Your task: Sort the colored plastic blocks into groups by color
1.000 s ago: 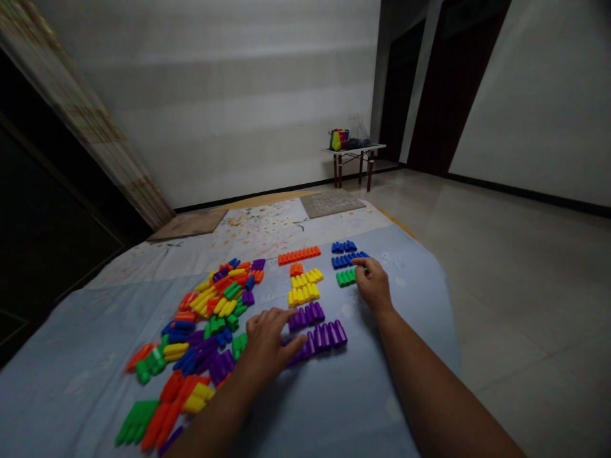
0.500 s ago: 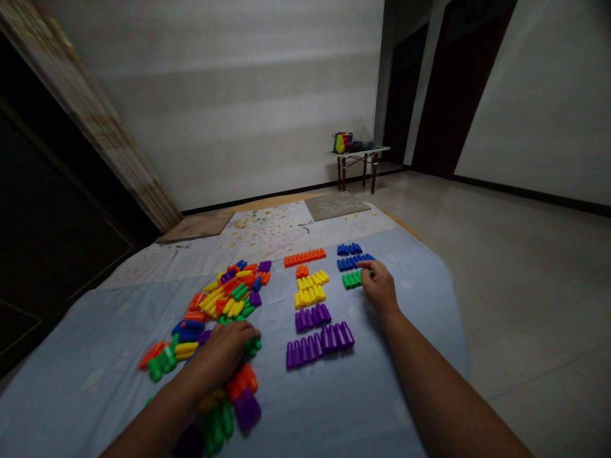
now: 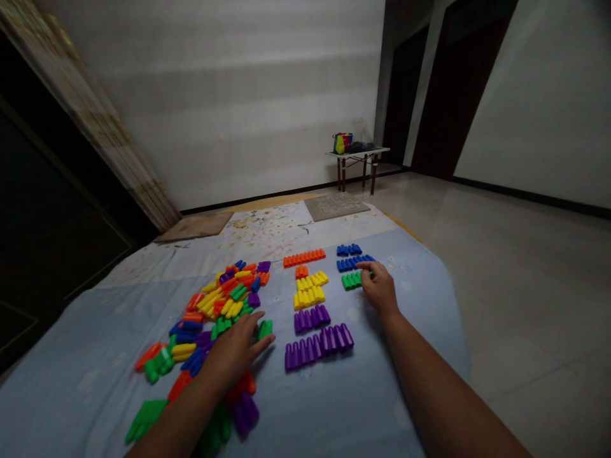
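Over the right side of a mixed pile of coloured plastic pieces, my left hand has thumb and fingers apart around a green piece, with no grip on it visible. My right hand is closed at the right end of a green row, by the blue row; what its fingers hold, if anything, is hidden. Between the hands lie an orange row, yellow rows and purple rows. A shorter blue row lies farther back.
A light blue cloth covers the near table, with a floral cloth beyond. Two mats, one brown and one grey, lie at the far end. A small table with bags stands by the wall.
My left hand has opened its fingers and shifted slightly right, and the green piece beside it now shows more. Green pieces at the lower left are uncovered. My right hand has barely moved.
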Demonstrator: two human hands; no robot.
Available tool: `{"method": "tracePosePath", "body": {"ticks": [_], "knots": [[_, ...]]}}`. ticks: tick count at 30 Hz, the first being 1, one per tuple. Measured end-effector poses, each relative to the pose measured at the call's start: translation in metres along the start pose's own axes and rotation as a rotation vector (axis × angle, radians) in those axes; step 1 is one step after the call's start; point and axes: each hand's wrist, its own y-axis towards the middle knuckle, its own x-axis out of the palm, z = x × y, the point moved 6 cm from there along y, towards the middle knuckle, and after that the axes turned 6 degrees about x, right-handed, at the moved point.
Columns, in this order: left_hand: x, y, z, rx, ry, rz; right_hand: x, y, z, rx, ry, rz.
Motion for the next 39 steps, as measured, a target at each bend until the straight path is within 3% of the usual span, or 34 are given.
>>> {"method": "tracePosePath", "body": {"ticks": [6,18,26,30,34,39], "knots": [[-0.003,0.003,-0.003,0.179,-0.037,-0.076,-0.001,0.001,-0.004,-0.016,-0.009,0.003],[0.005,0.006,-0.013,0.143,-0.131,0.004,-0.001,0.001,-0.004,-0.003,0.015,0.012],[0.003,0.009,-0.008,0.114,-0.128,-0.055,-0.003,0.002,-0.005,0.016,0.028,0.018],[0.004,0.009,-0.008,0.111,-0.149,-0.035,-0.013,0.009,0.006,0.094,0.093,0.084],[0.000,0.015,0.006,0.126,-0.210,0.015,-0.026,0.015,0.026,0.245,0.187,0.212],[-0.014,0.036,0.046,0.176,-0.194,0.101,-0.028,0.016,0.040,0.341,0.262,0.263]]}}
